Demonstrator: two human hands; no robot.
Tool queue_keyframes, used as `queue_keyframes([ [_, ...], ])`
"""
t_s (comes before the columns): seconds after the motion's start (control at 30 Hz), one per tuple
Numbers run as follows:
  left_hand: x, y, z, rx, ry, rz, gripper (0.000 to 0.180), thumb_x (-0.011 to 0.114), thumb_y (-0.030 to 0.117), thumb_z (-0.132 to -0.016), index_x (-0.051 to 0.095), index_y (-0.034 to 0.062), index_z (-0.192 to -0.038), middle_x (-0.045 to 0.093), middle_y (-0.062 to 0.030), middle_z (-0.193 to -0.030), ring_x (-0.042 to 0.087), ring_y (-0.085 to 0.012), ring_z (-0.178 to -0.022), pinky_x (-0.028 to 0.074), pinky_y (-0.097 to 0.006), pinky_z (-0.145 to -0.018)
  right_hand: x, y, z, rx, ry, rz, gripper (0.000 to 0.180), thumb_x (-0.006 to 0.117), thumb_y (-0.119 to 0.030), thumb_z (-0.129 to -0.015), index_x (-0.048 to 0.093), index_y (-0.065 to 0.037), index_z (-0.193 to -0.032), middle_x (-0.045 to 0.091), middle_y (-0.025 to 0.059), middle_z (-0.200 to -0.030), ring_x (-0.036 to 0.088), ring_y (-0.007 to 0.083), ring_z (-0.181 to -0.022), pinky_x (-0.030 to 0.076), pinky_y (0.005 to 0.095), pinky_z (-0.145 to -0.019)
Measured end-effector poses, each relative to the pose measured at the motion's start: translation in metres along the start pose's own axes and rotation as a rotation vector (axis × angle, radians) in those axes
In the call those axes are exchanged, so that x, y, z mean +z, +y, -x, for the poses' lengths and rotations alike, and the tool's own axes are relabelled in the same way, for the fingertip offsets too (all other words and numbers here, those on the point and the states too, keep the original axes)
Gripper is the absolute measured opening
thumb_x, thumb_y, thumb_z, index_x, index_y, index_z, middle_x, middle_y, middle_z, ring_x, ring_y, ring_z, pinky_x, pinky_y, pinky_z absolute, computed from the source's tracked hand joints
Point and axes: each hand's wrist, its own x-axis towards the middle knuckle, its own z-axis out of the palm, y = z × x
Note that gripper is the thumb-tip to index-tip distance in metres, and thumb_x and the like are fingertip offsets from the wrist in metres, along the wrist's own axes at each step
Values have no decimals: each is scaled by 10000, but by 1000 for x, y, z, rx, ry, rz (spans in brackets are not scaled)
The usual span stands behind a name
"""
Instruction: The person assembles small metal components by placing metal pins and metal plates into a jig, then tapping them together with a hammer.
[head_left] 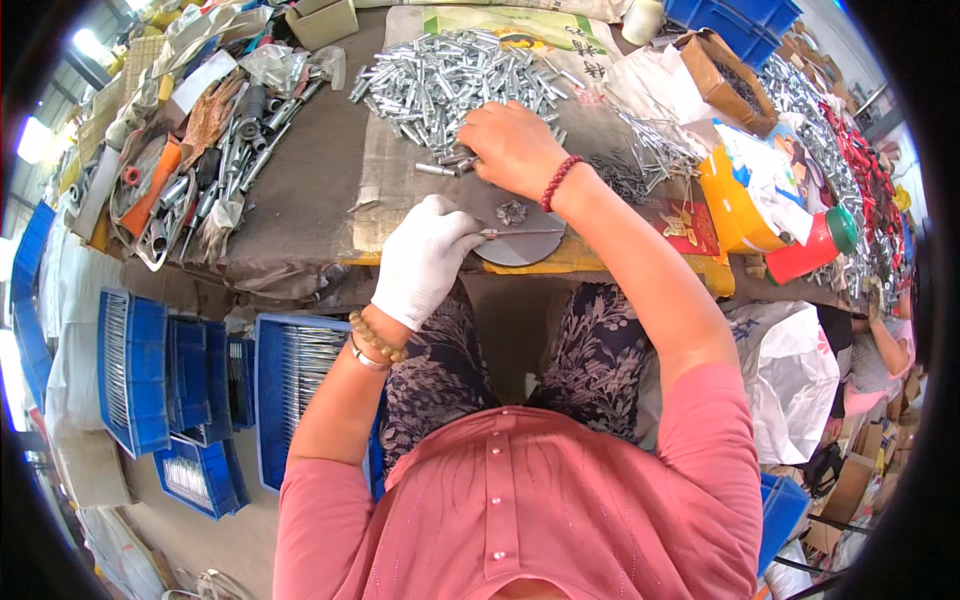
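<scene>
My left hand (425, 262), in a white glove, pinches a thin metal rod (497, 233) that points right over a grey round disc (525, 252). My bare right hand (512, 148) is at the near edge of a big pile of short silver metal sleeves (455, 85). Its fingers curl down next to a loose sleeve (436, 170); whatever they grip is hidden. A small flower-shaped metal piece (511, 212) sits between my hands, by the disc's far edge. Sacking (385, 190) lies under the pile.
Long thin bolts (660, 155) and dark small screws (618, 178) lie right of my right hand. Beyond them stand a yellow container (735, 205) and a red jar with a green lid (810, 248). Tools (245, 130) crowd the left. Blue bins (268, 400) of rods stand below the table edge.
</scene>
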Motion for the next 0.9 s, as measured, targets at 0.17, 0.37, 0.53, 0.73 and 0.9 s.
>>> queue_keyframes([
  [0.17,-2,-3,2,-4,0,-27,74,788,134,-882,766,93,-940,638,-98,-950,664,-310,-908,540,-404,-806,-26,-1,3,108,-147,56,183,768,-149,-772,740,-51,-924,705,125,-956,678,351,-1003,557,484,-879],
  [0.37,-1,-1,1,13,15,-10,79,797,131,-874,759,97,-934,633,-94,-942,666,-307,-893,543,-403,-796,-19,-17,-8,280,-193,-224,173,776,-196,-811,769,-63,-922,717,135,-987,695,367,-1001,566,491,-887],
  [0.53,0,-1,1,14,15,-10,79,798,131,-874,751,96,-927,631,-94,-946,666,-311,-894,542,-406,-796,-2,-22,-14,240,-235,-119,184,762,-202,-815,778,-59,-929,711,138,-978,691,366,-1014,566,496,-894],
  [0.73,-1,-2,0,12,15,-17,79,791,144,-884,749,90,-923,633,-95,-950,664,-312,-899,539,-408,-797,1,-18,-12,173,-237,-129,191,744,-184,-802,752,-26,-909,702,148,-984,681,369,-1030,558,496,-906],
  [0.9,3,-3,0,19,32,-13,97,787,193,-895,749,105,-908,624,-90,-923,657,-312,-891,539,-414,-787,10,-13,-13,-14,-77,-67,155,719,-151,-753,759,-11,-806,743,188,-923,725,382,-944,586,494,-860],
])
